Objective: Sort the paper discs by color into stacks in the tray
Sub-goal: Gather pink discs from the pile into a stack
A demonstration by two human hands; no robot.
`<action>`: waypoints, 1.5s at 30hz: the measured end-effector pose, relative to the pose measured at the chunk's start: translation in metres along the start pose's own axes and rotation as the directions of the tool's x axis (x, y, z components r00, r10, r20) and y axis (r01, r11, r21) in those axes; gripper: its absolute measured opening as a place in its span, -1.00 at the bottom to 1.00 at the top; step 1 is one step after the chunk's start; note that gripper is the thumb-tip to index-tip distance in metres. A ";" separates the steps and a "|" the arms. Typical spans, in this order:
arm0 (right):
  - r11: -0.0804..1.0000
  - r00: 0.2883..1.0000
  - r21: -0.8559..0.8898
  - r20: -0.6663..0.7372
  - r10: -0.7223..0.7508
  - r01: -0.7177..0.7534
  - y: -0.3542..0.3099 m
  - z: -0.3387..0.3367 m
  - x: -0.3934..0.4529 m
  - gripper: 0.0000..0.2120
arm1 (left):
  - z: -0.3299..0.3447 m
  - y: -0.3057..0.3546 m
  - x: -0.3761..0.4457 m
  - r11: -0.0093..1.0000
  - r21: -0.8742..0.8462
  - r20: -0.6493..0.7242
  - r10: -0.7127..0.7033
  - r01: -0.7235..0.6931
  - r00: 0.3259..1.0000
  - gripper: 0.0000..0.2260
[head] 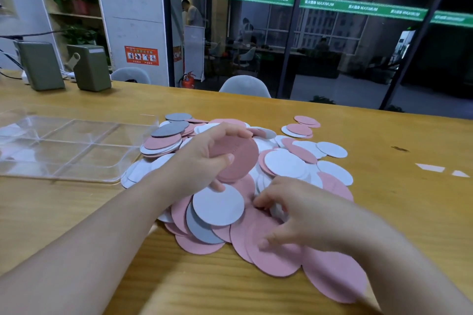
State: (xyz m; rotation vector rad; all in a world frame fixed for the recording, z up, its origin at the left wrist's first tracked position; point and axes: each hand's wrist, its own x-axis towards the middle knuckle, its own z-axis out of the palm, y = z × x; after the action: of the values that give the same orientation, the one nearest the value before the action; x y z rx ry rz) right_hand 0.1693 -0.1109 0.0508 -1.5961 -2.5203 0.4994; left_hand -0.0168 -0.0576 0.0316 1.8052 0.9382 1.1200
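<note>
A loose heap of pink, white and grey paper discs [286,163] covers the middle of the wooden table. My left hand [204,158] holds a small stack of pink discs [239,158] just above the heap, thumb on top and fingers curled round its far edge. My right hand [294,210] reaches down into the near side of the heap, fingertips pinching at a pink disc [258,212]. A white disc [217,204] lies beside it. The clear plastic tray [76,151] with several compartments sits to the left, with no discs visible in it.
Two green boxes [41,66] with cables stand at the table's far left. A few stray discs [302,126] lie at the far right of the heap. Chair backs [244,87] rise behind the far table edge, in front of a glass wall.
</note>
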 end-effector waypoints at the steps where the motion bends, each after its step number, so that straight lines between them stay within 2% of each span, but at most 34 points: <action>1: 1.000 1.000 -0.020 0.008 0.006 -0.006 -0.001 0.001 0.000 -0.52 | 0.000 0.000 0.000 1.000 0.007 -0.003 0.000 0.000 1.000 -0.47; 5: 0.999 1.000 0.021 0.001 0.025 -0.026 0.001 0.003 0.001 -0.59 | -0.004 0.002 0.000 1.000 0.019 -0.011 -0.012 0.012 1.000 -0.44; 13: 0.966 0.994 0.258 -0.106 0.012 0.016 0.012 0.004 0.011 -0.90 | -0.006 0.002 0.000 0.999 0.002 -0.046 -0.040 0.040 0.998 -0.48; 17: 0.946 0.981 0.322 -0.192 0.029 0.035 0.018 0.001 0.015 -0.88 | -0.007 0.003 0.002 0.998 -0.039 -0.077 -0.049 0.046 0.996 -0.48; 20: 0.922 0.968 0.384 -0.248 0.048 0.053 0.023 0.000 0.018 -0.94 | -0.007 0.003 0.003 0.996 -0.070 -0.102 -0.068 0.061 0.992 -0.49; 23: 0.917 0.952 0.395 -0.297 0.075 0.051 0.027 -0.001 0.020 -0.90 | -0.009 0.002 0.003 0.993 -0.080 -0.104 -0.093 0.085 0.990 -0.48; 27: 0.882 0.886 0.467 -0.431 0.170 0.058 0.029 -0.005 0.020 -0.85 | -0.010 0.003 0.002 0.995 -0.022 -0.098 -0.096 0.094 0.991 -0.49; 30: 0.840 0.833 0.531 -0.511 0.210 0.114 0.027 -0.002 0.024 -0.86 | -0.006 0.006 0.001 0.994 -0.058 -0.078 -0.102 0.098 0.992 -0.49; 33: 0.781 0.845 0.600 -0.497 0.195 0.173 0.022 0.007 0.029 -0.89 | -0.001 0.009 0.001 0.986 -0.140 -0.056 -0.103 0.095 0.993 -0.56; 36: 0.735 0.841 0.649 -0.497 0.215 0.195 0.016 0.014 0.034 -0.95 | 0.003 0.007 0.001 0.988 -0.141 -0.018 -0.066 0.063 0.998 -0.74; 39: 0.688 0.839 0.696 -0.486 0.245 0.203 0.013 0.019 0.037 -0.96 | 0.009 0.003 0.001 0.992 -0.116 0.014 -0.039 0.041 0.999 -0.64; 42: 0.766 0.826 0.616 -0.519 0.218 0.186 0.021 0.015 0.038 -0.88 | 0.010 0.004 0.000 0.988 -0.145 0.032 -0.045 0.049 0.998 -0.48; 45: 0.896 0.774 0.433 -0.599 0.204 0.099 0.037 0.002 0.034 -0.90 | 0.005 0.005 0.001 0.984 -0.144 -0.003 -0.110 0.109 0.994 -0.44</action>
State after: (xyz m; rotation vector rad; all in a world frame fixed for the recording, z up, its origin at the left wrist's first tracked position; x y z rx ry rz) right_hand 0.1858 -0.0659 0.0342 -1.3558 -1.7049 0.4073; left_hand -0.0111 -0.0599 0.0348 1.6136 0.9270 1.1008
